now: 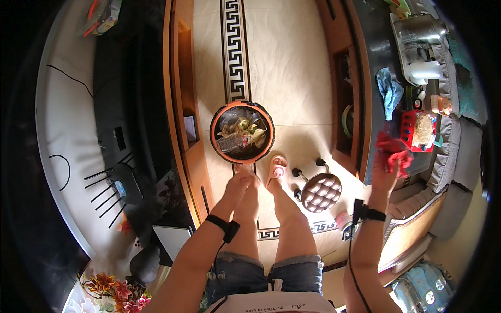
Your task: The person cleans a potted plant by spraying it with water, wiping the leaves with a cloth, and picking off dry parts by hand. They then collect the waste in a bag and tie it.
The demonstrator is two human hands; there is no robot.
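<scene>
My right hand (385, 172) is closed on a red cloth (392, 152), slightly blurred, at the near end of a dark tabletop (377, 51) on the right. Just beyond it stands a red plastic basket (408, 131) with a packet in it. A blue cloth (388, 94) lies crumpled on the same top. My left hand (243, 180) is over my left knee, below the rim of a round trash bin (269, 147); its fingers are partly hidden and I cannot tell whether they are apart. A clear plastic bottle (231, 143) and vegetable scraps (244, 128) lie in the bin.
A round padded stool (321, 192) on casters stands right of my feet. Along the left runs a cabinet (188, 152), with a black router (127, 184) beyond it. A tray (400, 43) bears a steel kettle (419, 28) and cups at the upper right. A sofa (415, 203) borders the right.
</scene>
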